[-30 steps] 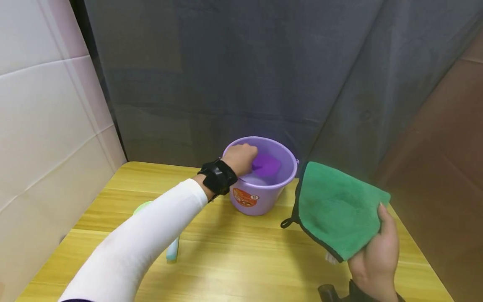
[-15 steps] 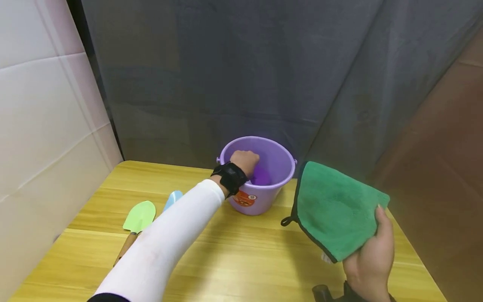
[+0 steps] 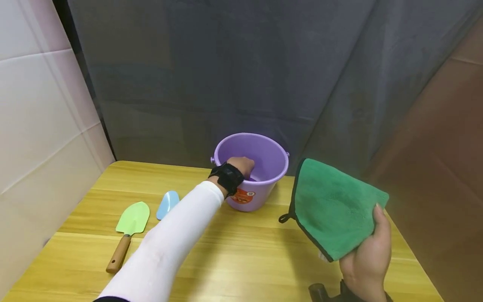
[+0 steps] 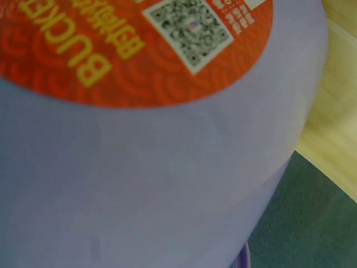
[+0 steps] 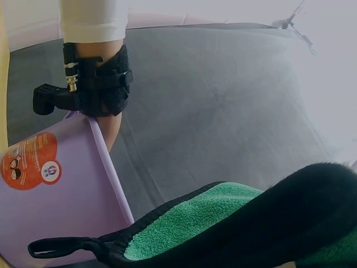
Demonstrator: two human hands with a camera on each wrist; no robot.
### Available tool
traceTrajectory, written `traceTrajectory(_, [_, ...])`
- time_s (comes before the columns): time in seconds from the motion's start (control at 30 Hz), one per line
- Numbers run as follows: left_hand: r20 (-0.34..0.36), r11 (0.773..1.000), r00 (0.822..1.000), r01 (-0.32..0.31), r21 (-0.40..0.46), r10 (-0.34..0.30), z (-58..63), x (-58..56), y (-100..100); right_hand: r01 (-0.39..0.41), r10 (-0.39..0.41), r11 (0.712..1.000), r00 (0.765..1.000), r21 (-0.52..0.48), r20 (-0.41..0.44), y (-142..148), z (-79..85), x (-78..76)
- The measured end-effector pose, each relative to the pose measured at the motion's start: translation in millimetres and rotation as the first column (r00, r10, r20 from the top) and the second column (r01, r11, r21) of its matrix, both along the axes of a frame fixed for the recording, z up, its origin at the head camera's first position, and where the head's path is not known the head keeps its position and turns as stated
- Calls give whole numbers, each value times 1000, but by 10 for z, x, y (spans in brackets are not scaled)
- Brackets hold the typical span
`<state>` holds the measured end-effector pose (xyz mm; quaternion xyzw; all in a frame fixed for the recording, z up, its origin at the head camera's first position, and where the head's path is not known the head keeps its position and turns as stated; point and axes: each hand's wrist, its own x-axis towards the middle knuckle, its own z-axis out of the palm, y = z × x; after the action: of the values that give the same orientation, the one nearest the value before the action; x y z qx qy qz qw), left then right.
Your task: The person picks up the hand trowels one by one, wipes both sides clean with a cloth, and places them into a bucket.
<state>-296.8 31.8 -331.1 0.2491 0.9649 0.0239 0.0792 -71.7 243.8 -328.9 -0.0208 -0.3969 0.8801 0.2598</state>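
Observation:
My left hand [image 3: 241,165] reaches over the near rim into a lilac bucket [image 3: 260,144]. Its fingertips are hidden behind the bucket wall. Just under this hand a strip of something deep purple [image 3: 253,179] shows inside; its kind is not clear. The left wrist view is filled by the bucket's outside [image 4: 150,178] and its orange label [image 4: 139,56]. Right of the bucket, my right hand [image 3: 367,256] holds a green cloth [image 3: 336,205] by its edge, thumb on the front face. The cloth has a dark border and a hanging loop, and hangs above the table.
A green trowel [image 3: 133,218] with a wooden handle lies on the wooden table [image 3: 241,264] at left. Beside it is a light blue piece [image 3: 167,204], partly covered by my left sleeve [image 3: 166,247]. A dark curtain [image 3: 211,84] stands behind the bucket.
My left hand has gone deeper into the bucket, and the purple thing has sunk mostly out of sight. The left arm has shifted, uncovering the trowel. The right hand keeps holding the cloth.

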Motion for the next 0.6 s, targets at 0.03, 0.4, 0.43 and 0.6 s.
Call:
traceTrajectory(0.03, [21, 1000, 1000, -7, -2, 7, -3, -2, -8, 9, -9, 1000, 1000, 5, 12, -8, 8, -3])
traceTrajectory(0.4, [-9, 999, 999, -37, -30, 37, 28, 3, 3, 3, -4, 999, 999, 38, 36, -10, 4, -40])
traceTrajectory(0.43, [-30, 999, 999, -41, -30, 40, 22, -6, 11, -9, 8, 999, 1000, 35, 30, 1, -5, -43])
traceTrajectory(0.6, [-111, 998, 992, -68, -18, 65, -19, -71, 27, -51, 51, 999, 999, -17, 13, 46, -38, -54])
